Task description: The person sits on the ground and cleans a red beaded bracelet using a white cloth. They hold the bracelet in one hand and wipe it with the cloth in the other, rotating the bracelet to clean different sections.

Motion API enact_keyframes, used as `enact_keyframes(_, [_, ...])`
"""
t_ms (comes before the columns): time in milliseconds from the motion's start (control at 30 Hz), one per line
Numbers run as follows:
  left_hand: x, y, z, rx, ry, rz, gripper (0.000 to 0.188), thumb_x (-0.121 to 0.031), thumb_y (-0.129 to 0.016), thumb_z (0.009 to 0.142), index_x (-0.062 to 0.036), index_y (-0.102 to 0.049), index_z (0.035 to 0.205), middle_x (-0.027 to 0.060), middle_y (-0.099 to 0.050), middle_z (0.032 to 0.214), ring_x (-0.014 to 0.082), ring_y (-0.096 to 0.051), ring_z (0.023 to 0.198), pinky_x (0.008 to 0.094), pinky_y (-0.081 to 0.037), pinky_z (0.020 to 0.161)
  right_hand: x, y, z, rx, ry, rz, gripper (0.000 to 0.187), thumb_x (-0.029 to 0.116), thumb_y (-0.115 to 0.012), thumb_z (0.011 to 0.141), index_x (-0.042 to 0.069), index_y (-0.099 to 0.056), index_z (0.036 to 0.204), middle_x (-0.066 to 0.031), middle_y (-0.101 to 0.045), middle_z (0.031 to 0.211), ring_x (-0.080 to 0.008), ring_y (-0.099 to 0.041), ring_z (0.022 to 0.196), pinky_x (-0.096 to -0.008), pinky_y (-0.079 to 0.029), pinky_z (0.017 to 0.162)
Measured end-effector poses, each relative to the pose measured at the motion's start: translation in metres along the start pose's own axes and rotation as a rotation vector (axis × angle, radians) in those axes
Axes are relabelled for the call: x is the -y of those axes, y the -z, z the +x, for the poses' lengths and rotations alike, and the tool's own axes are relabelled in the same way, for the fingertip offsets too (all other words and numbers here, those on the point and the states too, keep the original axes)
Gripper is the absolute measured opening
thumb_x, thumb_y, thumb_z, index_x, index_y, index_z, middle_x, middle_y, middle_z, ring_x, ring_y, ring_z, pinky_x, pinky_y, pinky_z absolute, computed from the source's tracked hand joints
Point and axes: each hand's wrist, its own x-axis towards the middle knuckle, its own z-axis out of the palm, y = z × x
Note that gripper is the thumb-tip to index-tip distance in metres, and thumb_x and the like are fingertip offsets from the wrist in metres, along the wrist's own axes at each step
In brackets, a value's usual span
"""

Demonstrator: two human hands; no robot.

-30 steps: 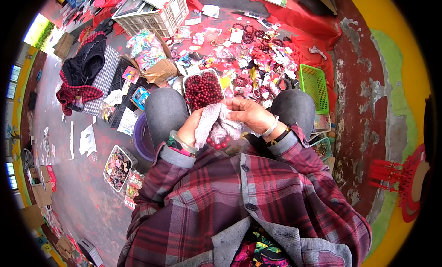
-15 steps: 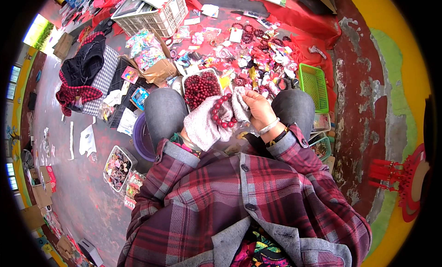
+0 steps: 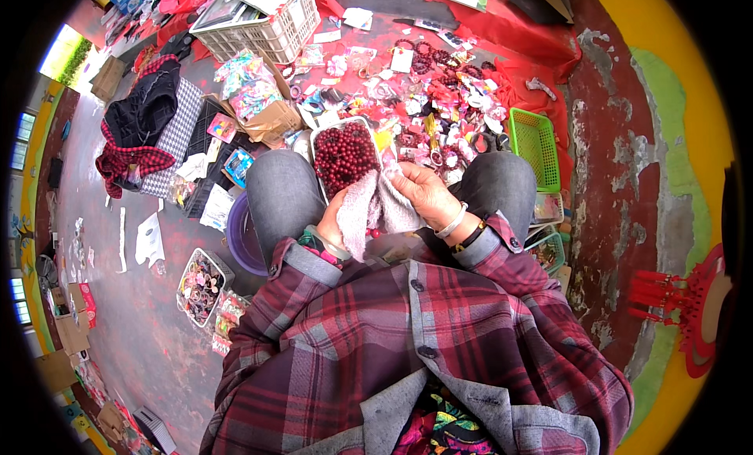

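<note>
A pale pinkish-grey cloth (image 3: pixel 375 208) hangs between my hands, above my lap. My right hand (image 3: pixel 427 194) pinches its upper right part, thumb and fingers closed. On the other side my left hand (image 3: pixel 332 224) is closed on the cloth, its fingers largely covered by the fabric. A bracelet of dark red beads (image 3: pixel 374 233) is wrapped in the cloth; only a few beads peep out below. Just beyond my hands, between my knees, a white basket (image 3: pixel 315 158) is filled with dark red bead bracelets (image 3: pixel 345 151).
Small trinkets and more bead bracelets (image 3: pixel 443 59) cover the red cloth ahead. A green basket (image 3: pixel 533 145) stands by my right knee. To the left are a purple basin (image 3: pixel 245 239), a white box of small items (image 3: pixel 205 286) and a cardboard box of packets (image 3: pixel 271 124).
The cloth has been folded over the bead bracelet, which hung in plain sight before and is now nearly hidden. My left hand has come partly out from under the fabric.
</note>
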Motion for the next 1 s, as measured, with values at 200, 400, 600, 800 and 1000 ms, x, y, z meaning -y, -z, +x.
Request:
enact_keyframes(200, [0.007, 0.028, 0.011, 0.264, -0.428, 0.982, 0.04, -0.011, -0.058, 0.085, 0.0005, -0.048, 0.122, 0.0099, -0.059, 0.11, 0.0192, -0.059, 0.1, 0.0314, -0.047, 0.089, -0.005, 0.002, 0.004, -0.102, -0.015, 0.057, 0.023, 0.02, -0.05, 0.095, 0.001, -0.062, 0.103, 0.0001, -0.063, 0.087, -0.0062, -0.055, 0.076, -0.0221, -0.044, 0.067])
enact_keyframes(400, [-0.006, -0.009, 0.004, 0.178, 0.012, -0.047, 0.029, -0.014, -0.051, 0.092, -0.0031, -0.05, 0.119, 0.009, -0.059, 0.11, 0.0203, -0.057, 0.101, 0.0325, -0.048, 0.087, 0.009, 0.013, 0.005, -0.03, -0.064, 0.279, 0.024, 0.006, -0.049, 0.092, 0.003, -0.059, 0.114, -0.0005, -0.062, 0.098, -0.0072, -0.057, 0.084, -0.0216, -0.046, 0.075])
enact_keyframes(600, [0.002, 0.021, 0.005, 0.195, -0.035, 0.052, 0.033, -0.017, -0.045, 0.095, 0.0011, -0.049, 0.122, 0.0125, -0.059, 0.113, 0.0227, -0.059, 0.101, 0.0353, -0.049, 0.089, 0.017, 0.007, 0.0, 0.136, -0.053, 0.006, 0.03, 0.011, -0.058, 0.088, 0.003, -0.057, 0.117, 0.0004, -0.061, 0.097, -0.0081, -0.057, 0.087, -0.0234, -0.046, 0.076])
enact_keyframes(800, [-0.001, 0.004, -0.004, 0.053, 0.023, 0.057, 0.033, -0.014, -0.05, 0.092, -0.0005, -0.049, 0.122, 0.0096, -0.059, 0.107, 0.0189, -0.06, 0.096, 0.0312, -0.05, 0.084, -0.001, 0.008, 0.003, -0.016, 0.051, -0.284, 0.019, 0.018, -0.057, 0.09, 0.001, -0.065, 0.094, 0.001, -0.062, 0.079, -0.0059, -0.053, 0.071, -0.0248, -0.045, 0.062])
enact_keyframes(1000, [-0.019, -0.033, -0.006, 0.295, -0.591, 1.51, 0.039, -0.006, -0.056, 0.083, -0.0004, -0.045, 0.121, 0.0098, -0.058, 0.11, 0.0198, -0.058, 0.101, 0.0299, -0.046, 0.088, -0.007, 0.01, 0.009, -0.237, 0.059, 0.083, 0.016, 0.012, -0.052, 0.092, 0.004, -0.063, 0.101, 0.0002, -0.063, 0.084, -0.0072, -0.056, 0.074, -0.0226, -0.046, 0.066])
